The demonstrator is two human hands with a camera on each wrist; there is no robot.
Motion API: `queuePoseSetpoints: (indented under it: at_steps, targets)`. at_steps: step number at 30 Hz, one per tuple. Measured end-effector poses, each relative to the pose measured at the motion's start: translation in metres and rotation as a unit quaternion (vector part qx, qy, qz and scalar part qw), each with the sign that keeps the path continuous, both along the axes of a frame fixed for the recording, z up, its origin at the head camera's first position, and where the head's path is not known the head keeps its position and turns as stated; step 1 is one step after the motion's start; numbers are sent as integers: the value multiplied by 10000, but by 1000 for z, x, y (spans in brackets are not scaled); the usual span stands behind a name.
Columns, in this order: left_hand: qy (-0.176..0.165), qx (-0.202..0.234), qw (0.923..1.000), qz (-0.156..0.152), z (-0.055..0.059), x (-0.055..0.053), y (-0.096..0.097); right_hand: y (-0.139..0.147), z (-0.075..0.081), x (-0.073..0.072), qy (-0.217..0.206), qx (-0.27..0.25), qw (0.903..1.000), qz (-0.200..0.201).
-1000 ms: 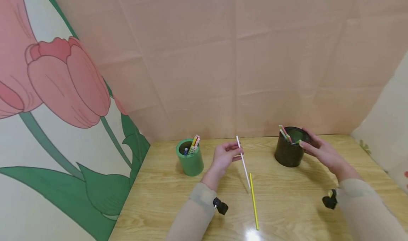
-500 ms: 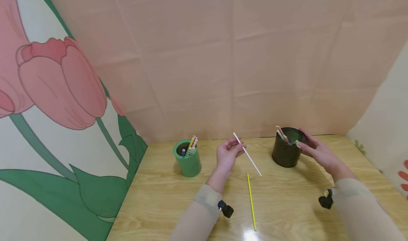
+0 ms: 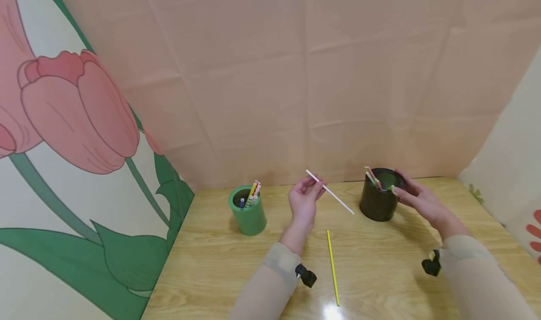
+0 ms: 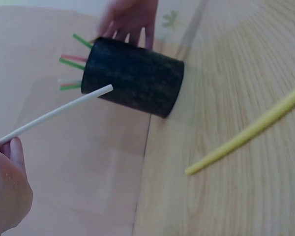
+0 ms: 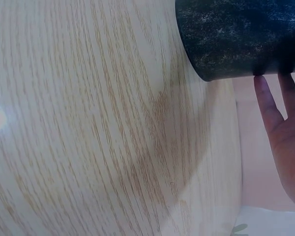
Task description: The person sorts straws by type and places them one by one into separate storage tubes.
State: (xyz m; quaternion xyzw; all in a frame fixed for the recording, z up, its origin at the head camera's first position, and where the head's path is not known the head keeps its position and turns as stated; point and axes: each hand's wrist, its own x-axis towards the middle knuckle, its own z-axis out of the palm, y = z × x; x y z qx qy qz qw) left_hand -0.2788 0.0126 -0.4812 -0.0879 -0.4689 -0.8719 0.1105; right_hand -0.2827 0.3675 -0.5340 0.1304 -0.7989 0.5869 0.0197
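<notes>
My left hand [image 3: 303,202] pinches a thin white stick [image 3: 336,198] between thumb and fingers, above the table. The stick slants down to the right, its lower end pointing toward a black pen cup [image 3: 377,205]. On that cup's right side my right hand [image 3: 422,205] holds it, thumb at the rim and fingers around the far side; in the right wrist view the fingertips touch the cup wall [image 5: 246,39]. Several green, pink and white sticks [image 4: 73,63] lean out of the upright black cup. A yellow stick [image 3: 333,268] lies on the table in front.
A green cup [image 3: 249,221] stands at the left, with several striped and coloured sticks [image 3: 253,195] and a blue one in it. The wooden table [image 3: 203,273] ends at a pink cloth-like backdrop [image 3: 253,99]. A wall with painted tulips [image 3: 76,113] rises at the left.
My left hand has swung the white stick from near upright to a flatter slant, its lower end rising and moving right toward the black cup. The right hand stays on the cup.
</notes>
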Motion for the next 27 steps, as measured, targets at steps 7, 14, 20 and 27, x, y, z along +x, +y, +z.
queuePoseSetpoints:
  at_steps: [7,14,20,27]
  targets:
    - [258,224,9992,194,15,-1,16,-1,1,0,67,-51,10000,10]
    - [311,391,9978,440,27,0,29,-4,2,2,1,-29,10000,53]
    - [348,494,9971,468,34,0,38,-3,1,1,19,-1,10000,27]
    - [437,493,9965,512,44,-1,45,0,0,1,-16,-53,10000,13]
